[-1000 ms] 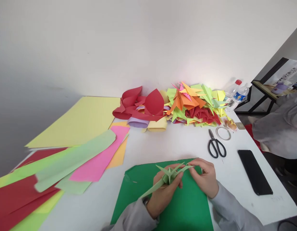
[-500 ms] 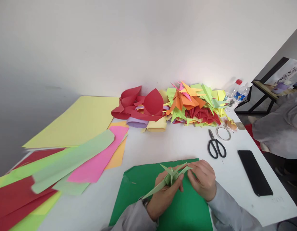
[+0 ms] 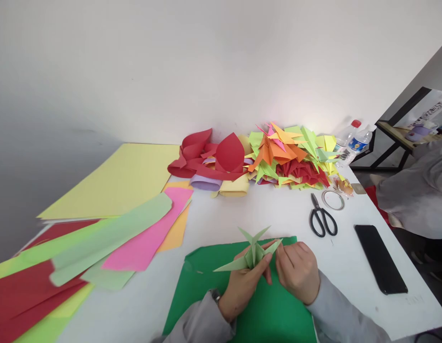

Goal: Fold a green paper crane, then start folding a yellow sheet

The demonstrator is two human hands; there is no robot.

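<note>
A pale green origami crane (image 3: 253, 256) with pointed wings and tips is held above a green sheet (image 3: 202, 267). My left hand (image 3: 244, 286) grips its body from below, thumb against the folded middle. At the crane's right tip, my right hand (image 3: 298, 267) has its fingers pinched together on the paper. The right fingertips are partly hidden, but the tip runs into them. On the table behind lies a heap of folded paper cranes (image 3: 288, 155) in orange, lime, yellow and red.
Black-handled scissors (image 3: 323, 216), a tape roll (image 3: 333, 200) and a black phone (image 3: 380, 258) lie on the right. Loose coloured paper strips (image 3: 113, 238) and yellow sheets (image 3: 117, 178) cover the left. Curled red paper (image 3: 230, 155) and plastic bottles (image 3: 358, 143) stand by the wall. Another person's grey sleeve (image 3: 414, 186) shows at right.
The crane has turned in my left hand, so its left point now lies more level and its upper points stand higher. My right hand has shifted slightly left and down.
</note>
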